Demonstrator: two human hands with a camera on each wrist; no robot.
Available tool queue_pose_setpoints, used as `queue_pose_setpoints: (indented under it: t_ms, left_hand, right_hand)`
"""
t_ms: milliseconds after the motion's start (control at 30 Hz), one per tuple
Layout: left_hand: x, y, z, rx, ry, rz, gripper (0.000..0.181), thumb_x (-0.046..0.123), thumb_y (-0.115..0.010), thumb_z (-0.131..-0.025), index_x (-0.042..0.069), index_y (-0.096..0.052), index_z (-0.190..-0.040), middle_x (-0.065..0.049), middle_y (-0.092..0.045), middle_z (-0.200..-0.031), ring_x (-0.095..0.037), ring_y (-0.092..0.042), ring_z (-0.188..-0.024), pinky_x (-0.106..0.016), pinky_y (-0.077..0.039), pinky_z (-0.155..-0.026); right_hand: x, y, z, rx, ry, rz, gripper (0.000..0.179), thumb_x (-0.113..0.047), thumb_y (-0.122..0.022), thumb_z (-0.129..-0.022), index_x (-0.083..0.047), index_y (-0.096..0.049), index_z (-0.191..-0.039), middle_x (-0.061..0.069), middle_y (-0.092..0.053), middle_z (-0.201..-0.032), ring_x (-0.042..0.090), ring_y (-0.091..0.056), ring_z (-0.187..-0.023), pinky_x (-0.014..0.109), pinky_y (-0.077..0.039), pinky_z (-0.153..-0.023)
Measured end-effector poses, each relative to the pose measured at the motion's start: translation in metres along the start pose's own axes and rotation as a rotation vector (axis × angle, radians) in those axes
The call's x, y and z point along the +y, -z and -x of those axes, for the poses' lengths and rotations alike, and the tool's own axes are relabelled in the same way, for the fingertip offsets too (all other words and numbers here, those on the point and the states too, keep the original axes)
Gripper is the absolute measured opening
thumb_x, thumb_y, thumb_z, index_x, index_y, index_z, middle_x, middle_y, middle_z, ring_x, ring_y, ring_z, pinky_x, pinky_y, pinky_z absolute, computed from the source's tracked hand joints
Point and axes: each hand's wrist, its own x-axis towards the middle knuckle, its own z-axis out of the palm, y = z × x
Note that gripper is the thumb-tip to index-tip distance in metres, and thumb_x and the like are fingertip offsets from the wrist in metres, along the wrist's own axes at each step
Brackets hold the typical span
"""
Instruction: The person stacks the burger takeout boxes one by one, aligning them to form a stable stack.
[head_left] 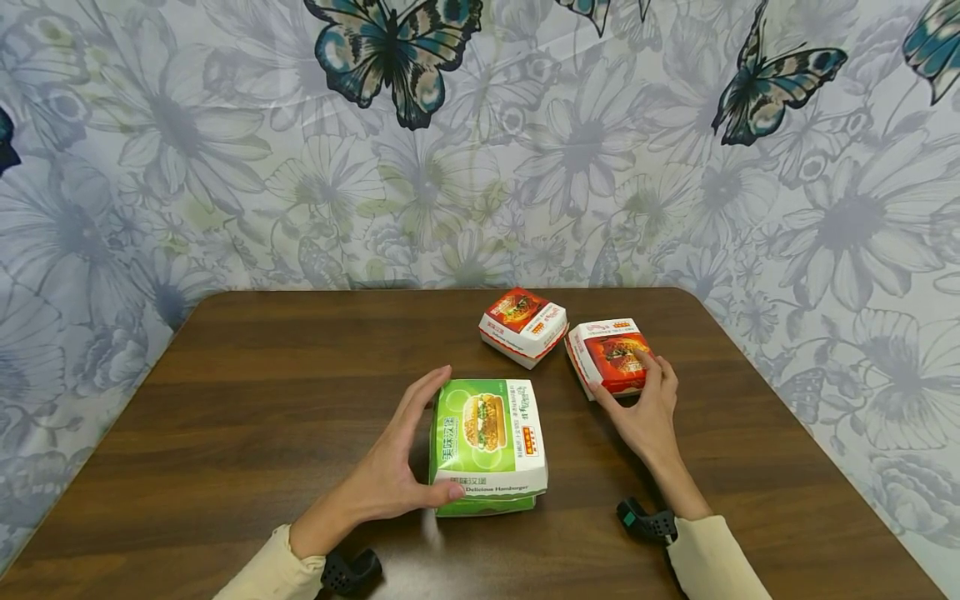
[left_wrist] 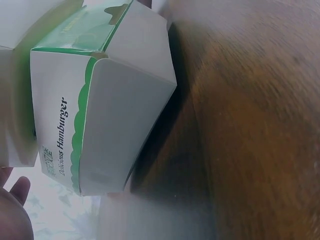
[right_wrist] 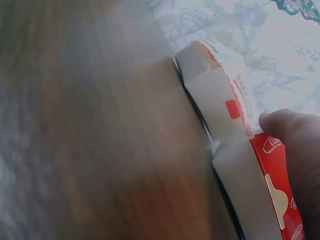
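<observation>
In the head view, a green-and-white hamburger box (head_left: pixel 480 437) sits on top of a second green box (head_left: pixel 495 506), of which only a low strip shows there. My left hand (head_left: pixel 393 458) grips the upper box from the left, thumb at its front and fingers along its far left corner. The left wrist view shows the lower green box (left_wrist: pixel 125 100) on the table, with the upper box (left_wrist: pixel 15 40) over it. My right hand (head_left: pixel 648 412) holds a red-and-white hamburger box (head_left: pixel 618 358), thumb at its near left corner and fingers at its right side.
Another red-and-white box (head_left: pixel 522 325) stands just behind and left of the held red one, close to its corner. Everything is on a brown wooden table (head_left: pixel 262 400), with a flower-and-butterfly cloth (head_left: pixel 450 208) behind it.
</observation>
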Motion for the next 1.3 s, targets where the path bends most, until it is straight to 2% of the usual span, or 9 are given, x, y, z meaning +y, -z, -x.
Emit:
queue_pose_setpoints:
  t_ms: [633,867,1300]
  left_hand:
    - [-0.001,-0.002,0.0,-0.005,-0.005,-0.015,0.117,0.043,-0.085,-0.072,0.029,-0.016,-0.166,0.003,-0.016,-0.17,-0.029,-0.023,-0.154,-0.075,-0.025,-0.112]
    - [0.002,-0.002,0.0,-0.004,0.017,-0.007,0.117,0.042,-0.085,-0.072,0.031,-0.017,-0.165,0.007,-0.016,-0.17,-0.028,-0.024,-0.153,-0.073,-0.027,-0.112]
    - [0.001,-0.002,0.001,-0.004,0.014,-0.004,0.115,0.04,-0.085,-0.072,0.031,-0.018,-0.165,0.006,-0.017,-0.17,-0.029,-0.023,-0.154,-0.073,-0.025,-0.112]
  right_hand:
    - [0.0,0.008,0.002,0.006,0.021,-0.004,0.096,-0.04,-0.079,-0.089,-0.008,-0.024,-0.161,0.023,-0.014,-0.165,0.044,-0.019,-0.151,0.068,-0.025,-0.118]
    - [-0.001,0.009,0.002,0.031,0.053,-0.015,0.092,-0.036,-0.08,-0.089,-0.007,-0.027,-0.159,0.023,-0.017,-0.164,0.043,-0.021,-0.15,0.067,-0.027,-0.118]
    - [-0.002,0.014,0.002,0.108,0.116,-0.047,0.088,-0.029,-0.082,-0.086,-0.006,-0.033,-0.156,0.023,-0.022,-0.162,0.042,-0.024,-0.15,0.067,-0.028,-0.118]
